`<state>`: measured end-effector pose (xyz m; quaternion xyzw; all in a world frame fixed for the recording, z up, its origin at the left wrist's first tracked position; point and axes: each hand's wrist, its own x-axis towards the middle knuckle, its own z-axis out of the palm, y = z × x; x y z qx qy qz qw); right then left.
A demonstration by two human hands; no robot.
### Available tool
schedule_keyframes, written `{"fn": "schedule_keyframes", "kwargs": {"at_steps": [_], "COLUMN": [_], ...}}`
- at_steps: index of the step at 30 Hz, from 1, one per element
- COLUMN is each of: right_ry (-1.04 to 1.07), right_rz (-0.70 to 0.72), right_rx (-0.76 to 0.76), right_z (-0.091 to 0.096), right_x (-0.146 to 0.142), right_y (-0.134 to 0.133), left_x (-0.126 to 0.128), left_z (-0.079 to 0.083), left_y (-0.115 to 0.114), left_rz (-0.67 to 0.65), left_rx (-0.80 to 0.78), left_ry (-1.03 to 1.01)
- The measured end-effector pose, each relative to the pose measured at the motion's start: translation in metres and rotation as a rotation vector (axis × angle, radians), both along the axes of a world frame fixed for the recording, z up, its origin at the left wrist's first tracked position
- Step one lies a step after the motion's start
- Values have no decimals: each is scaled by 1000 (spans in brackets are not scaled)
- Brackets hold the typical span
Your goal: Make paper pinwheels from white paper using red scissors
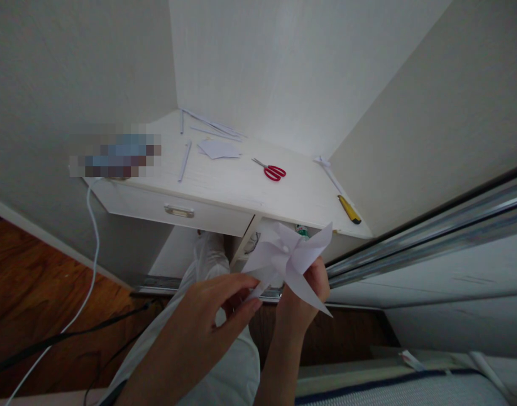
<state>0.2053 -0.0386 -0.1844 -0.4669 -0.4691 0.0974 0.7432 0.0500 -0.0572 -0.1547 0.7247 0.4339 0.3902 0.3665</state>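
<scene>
Pinwheel (286,257), stick (257,291) in left hand (213,310)

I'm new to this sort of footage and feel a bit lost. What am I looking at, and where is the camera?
There is no machine here: a person is working with two bare hands. The single picture comes from a camera worn on the head, looking forward and down. The left hand pinches the stick of a white paper pinwheel. The right hand is partly hidden behind its blades, so its grip is unclear. On the white desk lie red-handled scissors, a yellow utility knife, some paper pieces and thin paper sticks. The patch at the left is pixelated, so I can't say what it covers.
</scene>
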Motion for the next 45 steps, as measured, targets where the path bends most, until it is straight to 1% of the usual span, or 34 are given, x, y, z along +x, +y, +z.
{"fn": "schedule_keyframes", "kwargs": {"at_steps": [3, 8, 15, 20, 25, 31, 35, 38, 40, 45], "right_ry": [11, 43, 82, 108, 150, 216, 288, 335, 357, 370], "right_rz": [-12, -9, 49, 56, 36, -3, -35, -56, -57, -50], "right_rx": [2, 22, -51, -65, -57, -17, -5, -23, -44, -145], "right_z": [0, -2, -9, -13, -11, -13, -13, -12, -13, -23], "right_x": [0, -2, 5, 9, 8, 7, 6, 7, 8, 9], "right_y": [-1, 0, -5, -8, -10, -9, -3, 2, 4, 0], "left_x": [0, 3, 2, 1, 1, 3, 2, 0, 0, 1], "left_z": [3, 4, 4, 1, -2, -1, -1, 0, 1, 1], "left_y": [-2, 1, 1, 1, 1, 0, 2, 6, 9, 15], "left_rz": [12, -11, -26, -52, -107, -129, -220, -274, -280, -307], "left_rx": [-54, -110, -151, -194, -245, -336, -449, -496, -513, -546], "left_ry": [20, 14, -24, -51, -57, -80, -87, -95, -107, -172]}}
